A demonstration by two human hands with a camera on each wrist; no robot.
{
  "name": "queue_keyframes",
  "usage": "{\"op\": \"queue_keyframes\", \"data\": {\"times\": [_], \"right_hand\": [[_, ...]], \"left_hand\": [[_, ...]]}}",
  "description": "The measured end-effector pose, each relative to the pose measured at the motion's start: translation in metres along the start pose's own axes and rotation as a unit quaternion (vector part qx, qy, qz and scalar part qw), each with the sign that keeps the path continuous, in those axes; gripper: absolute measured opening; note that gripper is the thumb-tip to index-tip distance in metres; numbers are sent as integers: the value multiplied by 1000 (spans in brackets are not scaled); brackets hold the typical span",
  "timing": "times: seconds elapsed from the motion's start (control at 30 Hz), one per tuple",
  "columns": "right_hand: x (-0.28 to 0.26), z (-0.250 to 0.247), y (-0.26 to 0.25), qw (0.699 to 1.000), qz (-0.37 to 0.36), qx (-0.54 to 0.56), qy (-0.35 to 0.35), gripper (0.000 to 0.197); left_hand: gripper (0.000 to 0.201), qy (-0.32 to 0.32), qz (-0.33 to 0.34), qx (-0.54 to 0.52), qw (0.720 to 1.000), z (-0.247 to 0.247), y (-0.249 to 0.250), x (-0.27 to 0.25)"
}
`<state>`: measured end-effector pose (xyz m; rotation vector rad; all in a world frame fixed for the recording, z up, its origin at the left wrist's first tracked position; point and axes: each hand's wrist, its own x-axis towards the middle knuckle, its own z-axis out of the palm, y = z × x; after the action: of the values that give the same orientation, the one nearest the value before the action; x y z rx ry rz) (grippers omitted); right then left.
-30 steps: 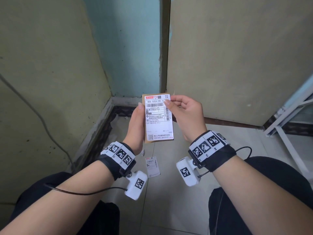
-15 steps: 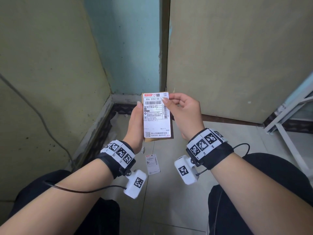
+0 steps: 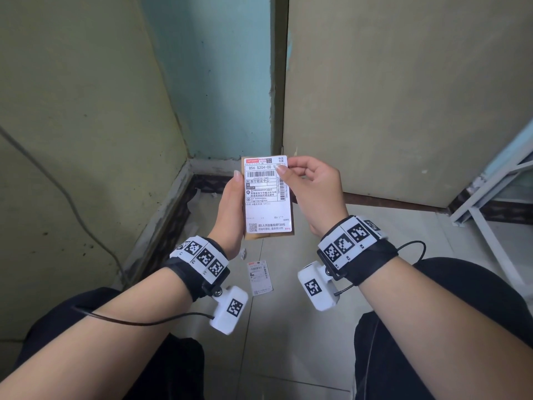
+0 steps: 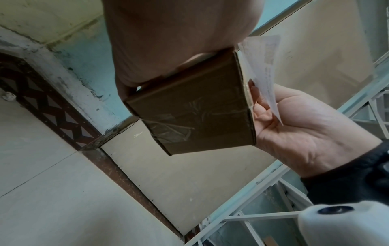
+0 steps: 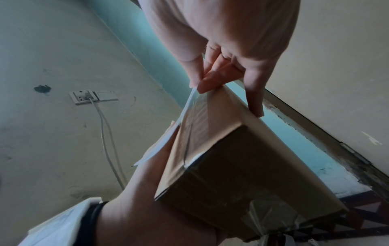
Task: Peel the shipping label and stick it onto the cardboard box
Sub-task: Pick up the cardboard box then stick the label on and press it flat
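A small brown cardboard box (image 3: 271,235) is held upright in front of me, and my left hand (image 3: 235,197) grips its left side, thumb along the front edge. A white shipping label (image 3: 266,197) with barcodes covers nearly the whole front face. My right hand (image 3: 285,167) pinches the label's top right corner between thumb and forefinger. In the right wrist view the label (image 5: 168,141) stands off the box (image 5: 242,166) along its lower part. In the left wrist view the label (image 4: 263,66) hangs beside the taped box (image 4: 193,108).
A second printed label sheet (image 3: 260,277) lies on the tiled floor below the hands. Walls meet in a corner just behind the box. A white metal rack (image 3: 490,203) stands at the right. A cable (image 3: 72,203) runs down the left wall from a socket (image 5: 84,97).
The label has shifted a little up and left over the box face, so less cardboard shows around it. Both hands keep the same hold.
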<state>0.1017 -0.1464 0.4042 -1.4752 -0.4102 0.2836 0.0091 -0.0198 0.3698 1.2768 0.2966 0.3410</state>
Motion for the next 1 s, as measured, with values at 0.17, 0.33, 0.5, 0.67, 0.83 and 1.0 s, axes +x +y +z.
{"op": "queue_keyframes", "data": {"times": [0.17, 0.33, 0.5, 0.67, 0.83, 1.0], "right_hand": [[0, -1, 1, 1000, 1, -8, 0, 6], [1, 0, 3, 1000, 2, -6, 4, 8], [1, 0, 3, 1000, 5, -10, 5, 7], [1, 0, 3, 1000, 4, -12, 5, 7], [-1, 1, -2, 1000, -3, -3, 3, 7], [-2, 0, -4, 1000, -9, -7, -3, 10]], "left_hand": [[76, 0, -3, 0, 1000, -1, -1, 2], [73, -2, 1, -4, 1000, -2, -2, 2], [74, -2, 3, -6, 1000, -1, -3, 2], [76, -4, 0, -8, 1000, -1, -2, 2], [73, -5, -1, -10, 1000, -2, -5, 3], [70, -5, 0, -13, 1000, -3, -5, 4]]}}
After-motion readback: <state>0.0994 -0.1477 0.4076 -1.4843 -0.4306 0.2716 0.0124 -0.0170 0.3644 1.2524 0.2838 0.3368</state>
